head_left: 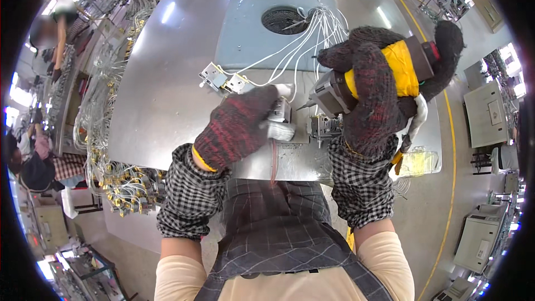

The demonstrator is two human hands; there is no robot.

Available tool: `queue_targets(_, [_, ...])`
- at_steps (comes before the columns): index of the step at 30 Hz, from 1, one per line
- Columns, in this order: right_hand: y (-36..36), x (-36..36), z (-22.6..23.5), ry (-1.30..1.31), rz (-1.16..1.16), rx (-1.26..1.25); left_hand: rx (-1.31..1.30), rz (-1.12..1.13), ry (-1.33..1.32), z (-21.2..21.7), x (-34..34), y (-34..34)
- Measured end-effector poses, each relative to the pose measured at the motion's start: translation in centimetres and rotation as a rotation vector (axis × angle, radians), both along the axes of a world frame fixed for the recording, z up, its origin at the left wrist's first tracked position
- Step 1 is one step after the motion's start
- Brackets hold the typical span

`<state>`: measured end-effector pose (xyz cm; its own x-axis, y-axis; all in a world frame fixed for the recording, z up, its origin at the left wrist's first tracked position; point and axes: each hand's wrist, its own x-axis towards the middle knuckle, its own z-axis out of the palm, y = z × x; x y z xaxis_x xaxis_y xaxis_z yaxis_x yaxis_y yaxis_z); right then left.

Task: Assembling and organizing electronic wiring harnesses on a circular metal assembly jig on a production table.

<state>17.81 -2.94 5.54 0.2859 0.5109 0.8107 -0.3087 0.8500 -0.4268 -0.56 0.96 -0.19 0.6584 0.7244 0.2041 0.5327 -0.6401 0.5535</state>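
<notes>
Head view: we stand at a steel table (167, 78) that fills the middle of the frame. On its far half lies a grey panel (245, 33) with a round vent (284, 19). White wires (312, 33) fan out from beside the vent and run down toward us, ending at small switch blocks (223, 81) near the panel's lower left corner. Off the table's left edge hang wire harnesses (111, 156) with brass terminals, clustered below the corner.

Our right hand (373, 95), in a dark knit glove, wraps fully around a driver (384, 72) with a yellow body and a grey nose. The grip is closed tight on the driver's body. Its bit (305, 105) points left and slightly down, its tip just beside the part under our left hand.

Our left hand (239, 125), also gloved, lies palm down with the fingers curled over a small metal part (280, 120) at the table's near edge, pressing it against the surface. The part shows only at the fingertips; the rest is hidden by the glove. A second metal part (323, 125) sits just to the right, below the driver's nose and apart from both hands.

Both forearms wear checked sleeves (189, 189).
</notes>
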Motion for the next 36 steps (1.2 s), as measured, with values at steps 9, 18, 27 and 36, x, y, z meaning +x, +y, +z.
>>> queue_targets(9, [-0.1, -1.8, -1.0, -0.318, -0.539, -0.209, -0.129, -0.025, 0.07, 1.7, 0.9, -0.6])
queue_targets(18, [-0.9, -2.7, -1.4, -0.517, -0.518, -0.199, 0.296, 0.505, 0.05, -1.0, -5.5, 4.9])
queue_targets(27, [-0.4, -3.8, -1.4, -0.022, -0.381, -0.268, -0.312, 0.257, -0.493, 1.3, -7.5, 7.5])
queue_targets(36, [-0.8, -4.2, -0.7, -0.18, -0.554, -0.289, 0.19, 0.088, -0.287, -2.2, -4.6, 0.1])
